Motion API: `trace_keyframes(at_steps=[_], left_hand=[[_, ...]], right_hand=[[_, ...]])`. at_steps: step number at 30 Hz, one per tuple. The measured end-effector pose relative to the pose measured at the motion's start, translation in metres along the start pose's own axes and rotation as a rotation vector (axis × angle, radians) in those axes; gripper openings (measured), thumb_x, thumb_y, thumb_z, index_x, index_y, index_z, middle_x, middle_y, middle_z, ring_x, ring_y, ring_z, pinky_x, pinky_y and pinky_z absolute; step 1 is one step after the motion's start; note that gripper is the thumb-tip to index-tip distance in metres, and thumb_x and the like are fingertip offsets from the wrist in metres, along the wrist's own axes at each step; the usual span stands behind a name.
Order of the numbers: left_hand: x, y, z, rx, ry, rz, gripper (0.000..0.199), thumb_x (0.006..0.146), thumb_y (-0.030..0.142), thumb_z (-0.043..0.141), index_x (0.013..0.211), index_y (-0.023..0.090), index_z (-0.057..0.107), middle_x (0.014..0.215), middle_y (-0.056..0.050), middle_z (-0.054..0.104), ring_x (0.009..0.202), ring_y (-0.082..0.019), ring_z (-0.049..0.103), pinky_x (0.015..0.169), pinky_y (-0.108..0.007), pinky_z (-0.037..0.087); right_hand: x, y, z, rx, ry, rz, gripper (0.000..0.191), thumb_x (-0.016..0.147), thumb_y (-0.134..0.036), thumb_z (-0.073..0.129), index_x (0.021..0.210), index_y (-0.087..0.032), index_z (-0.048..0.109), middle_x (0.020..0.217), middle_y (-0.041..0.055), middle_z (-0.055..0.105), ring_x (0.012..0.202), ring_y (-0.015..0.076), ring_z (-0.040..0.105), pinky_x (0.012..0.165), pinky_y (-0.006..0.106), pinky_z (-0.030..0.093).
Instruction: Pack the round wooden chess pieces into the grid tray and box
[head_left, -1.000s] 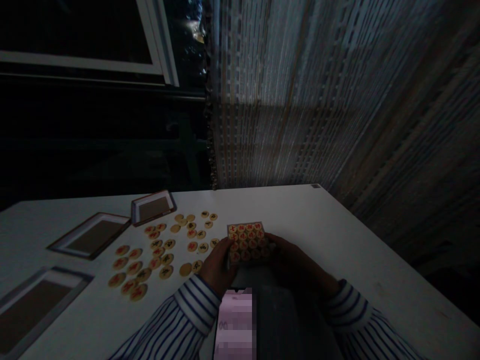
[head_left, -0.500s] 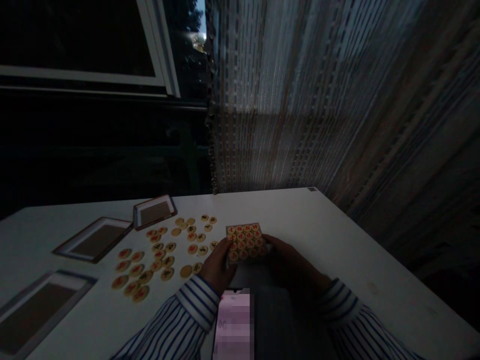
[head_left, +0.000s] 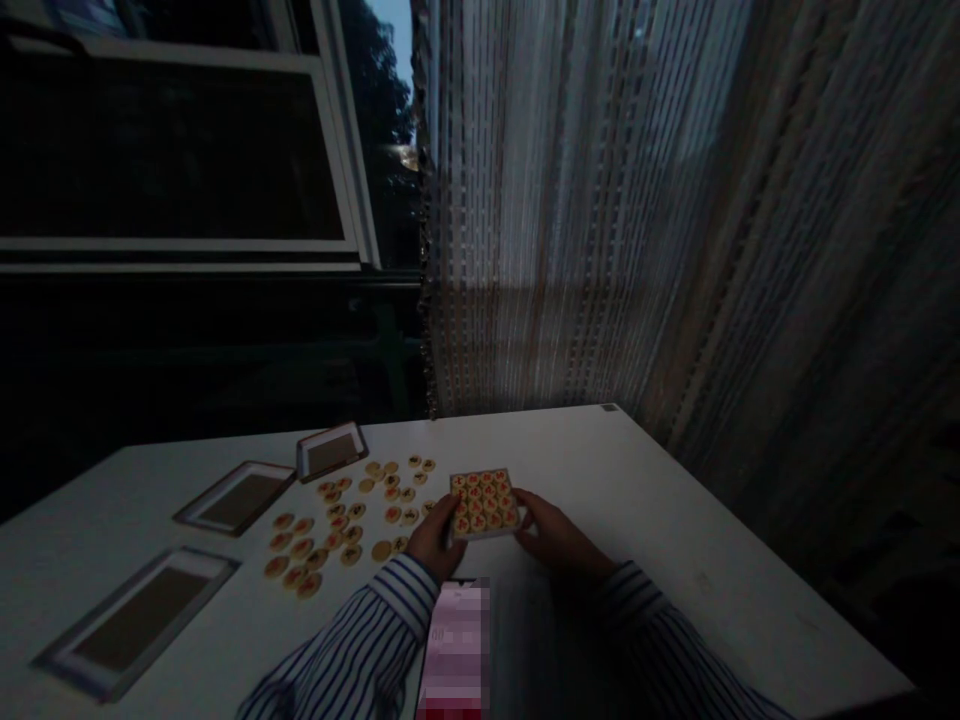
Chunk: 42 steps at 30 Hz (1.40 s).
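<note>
My left fingers [head_left: 454, 520] and right fingers [head_left: 525, 515] are pinching the full box [head_left: 484, 503] between them; left of them, loose pieces [head_left: 351, 553] are lying on the surface [head_left: 570, 460].

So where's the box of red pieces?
The box is low in the head view's middle, held between the left hand and right hand, right of the loose pieces.

In front of me there is a curtain [head_left: 540, 220] hanging beyond the table, and to its left stands a window [head_left: 187, 150] with pale frame.
</note>
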<state>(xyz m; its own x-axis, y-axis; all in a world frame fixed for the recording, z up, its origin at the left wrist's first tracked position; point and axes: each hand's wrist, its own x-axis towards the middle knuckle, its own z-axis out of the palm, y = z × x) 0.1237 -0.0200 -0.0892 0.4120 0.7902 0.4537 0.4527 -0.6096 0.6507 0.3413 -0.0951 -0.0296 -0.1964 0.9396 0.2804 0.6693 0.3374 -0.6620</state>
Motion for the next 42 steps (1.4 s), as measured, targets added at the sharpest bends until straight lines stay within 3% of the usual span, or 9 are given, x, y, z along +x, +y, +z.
trace_keyframes(at_steps=[5, 11, 16, 20, 26, 30, 34, 38, 42], left_hand=[[0.000, -0.006, 0.006, -0.067, 0.032, -0.040, 0.060, 0.056, 0.015, 0.058, 0.115, 0.015, 0.047, 0.121, -0.011, 0.050, 0.116, -0.025, 0.041, 0.097, -0.043, 0.033], [-0.004, 0.003, 0.004, -0.082, 0.056, -0.073, 0.056, 0.059, 0.024, 0.059, 0.113, 0.014, 0.048, 0.118, -0.013, 0.052, 0.112, -0.025, 0.045, 0.096, -0.042, 0.035], [-0.011, 0.016, -0.003, -0.131, 0.178, -0.175, 0.050, 0.063, 0.030, 0.058, 0.110, 0.014, 0.052, 0.118, -0.013, 0.052, 0.111, -0.025, 0.046, 0.095, -0.041, 0.037], [-0.013, 0.023, -0.032, -0.141, 0.215, -0.167, 0.043, 0.066, 0.033, 0.056, 0.105, 0.017, 0.055, 0.112, -0.011, 0.057, 0.107, -0.023, 0.050, 0.094, -0.041, 0.038], [-0.007, 0.021, -0.101, -0.132, 0.067, -0.211, 0.043, 0.068, 0.036, 0.055, 0.106, 0.018, 0.055, 0.106, -0.010, 0.061, 0.097, -0.022, 0.057, 0.087, -0.039, 0.045], [-0.005, 0.009, -0.131, -0.128, 0.225, -0.317, 0.044, 0.067, 0.044, 0.052, 0.103, 0.019, 0.057, 0.099, -0.008, 0.064, 0.090, -0.022, 0.060, 0.079, -0.037, 0.050], [-0.003, -0.008, -0.151, -0.117, 0.335, -0.392, 0.048, 0.063, 0.049, 0.054, 0.100, 0.018, 0.058, 0.097, -0.007, 0.065, 0.087, -0.022, 0.061, 0.081, -0.037, 0.048], [0.003, -0.026, -0.175, -0.129, 0.421, -0.507, 0.049, 0.065, 0.048, 0.052, 0.101, 0.015, 0.057, 0.096, -0.010, 0.064, 0.085, -0.023, 0.061, 0.075, -0.037, 0.050], [0.010, -0.042, -0.194, 0.012, 0.448, -0.587, 0.043, 0.070, 0.039, 0.050, 0.105, 0.014, 0.055, 0.096, -0.012, 0.063, 0.085, -0.022, 0.062, 0.074, -0.035, 0.050]], right_hand=[[-0.003, 0.007, 0.003, 0.053, 0.014, 0.001, 0.061, 0.066, -0.010, 0.050, 0.125, -0.018, 0.033, 0.114, 0.0084, 0.049, 0.077, 0.0118, 0.053, 0.072, 0.027, 0.044], [-0.006, 0.018, 0.005, 0.182, 0.066, 0.159, 0.060, 0.068, -0.024, 0.054, 0.124, -0.015, 0.033, 0.110, 0.0126, 0.049, 0.073, 0.0130, 0.054, 0.059, 0.026, 0.045], [-0.005, 0.019, 0.003, 0.324, 0.141, 0.241, 0.050, 0.073, -0.033, 0.050, 0.118, -0.015, 0.039, 0.109, 0.0133, 0.052, 0.074, 0.0145, 0.057, 0.067, 0.030, 0.047], [-0.005, 0.016, -0.007, 0.350, 0.177, 0.300, 0.048, 0.074, -0.041, 0.048, 0.114, -0.015, 0.046, 0.107, 0.0130, 0.055, 0.079, 0.0181, 0.058, 0.070, 0.033, 0.047], [0.011, 0.005, -0.026, 0.276, 0.190, 0.289, 0.041, 0.074, -0.044, 0.049, 0.105, -0.017, 0.056, 0.104, 0.0100, 0.060, 0.094, 0.0210, 0.055, 0.081, 0.035, 0.044], [0.035, -0.016, -0.038, 0.172, 0.164, 0.228, 0.035, 0.076, -0.041, 0.047, 0.099, -0.017, 0.058, 0.102, 0.0082, 0.061, 0.094, 0.0194, 0.055, 0.086, 0.034, 0.042], [0.068, -0.040, -0.042, 0.120, 0.093, 0.167, 0.034, 0.077, -0.039, 0.047, 0.100, -0.016, 0.058, 0.097, 0.0076, 0.063, 0.091, 0.0192, 0.056, 0.083, 0.033, 0.043], [0.108, -0.061, -0.033, 0.102, -0.006, 0.099, 0.034, 0.078, -0.037, 0.046, 0.100, -0.016, 0.059, 0.096, 0.0071, 0.063, 0.091, 0.0193, 0.056, 0.081, 0.032, 0.043], [0.150, -0.077, -0.009, 0.096, -0.085, 0.009, 0.033, 0.076, -0.033, 0.047, 0.099, -0.014, 0.060, 0.092, 0.0073, 0.065, 0.082, 0.0184, 0.058, 0.075, 0.030, 0.044]])
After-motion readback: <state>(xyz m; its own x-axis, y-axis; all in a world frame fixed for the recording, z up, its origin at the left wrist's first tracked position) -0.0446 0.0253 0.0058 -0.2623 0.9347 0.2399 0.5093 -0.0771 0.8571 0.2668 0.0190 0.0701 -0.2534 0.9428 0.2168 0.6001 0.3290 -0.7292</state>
